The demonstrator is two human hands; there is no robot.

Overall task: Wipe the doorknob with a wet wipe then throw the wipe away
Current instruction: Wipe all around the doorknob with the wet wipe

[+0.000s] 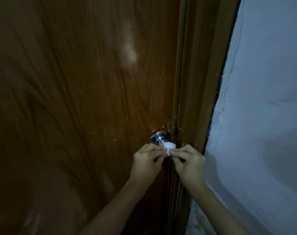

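Note:
A round metal doorknob (158, 137) sticks out of a brown wooden door (85, 99) near its right edge. Just below and to the right of the knob is a small bunched white wet wipe (169, 147). My left hand (147, 161) and my right hand (189, 161) both pinch the wipe between fingertips, left from the left side, right from the right. The wipe touches or nearly touches the knob's lower front; I cannot tell which. The hands hide the lower part of the wipe.
The brown door frame (195, 99) runs down beside the door's right edge. A pale painted wall (263, 116) with cracks fills the right side. The scene is dim.

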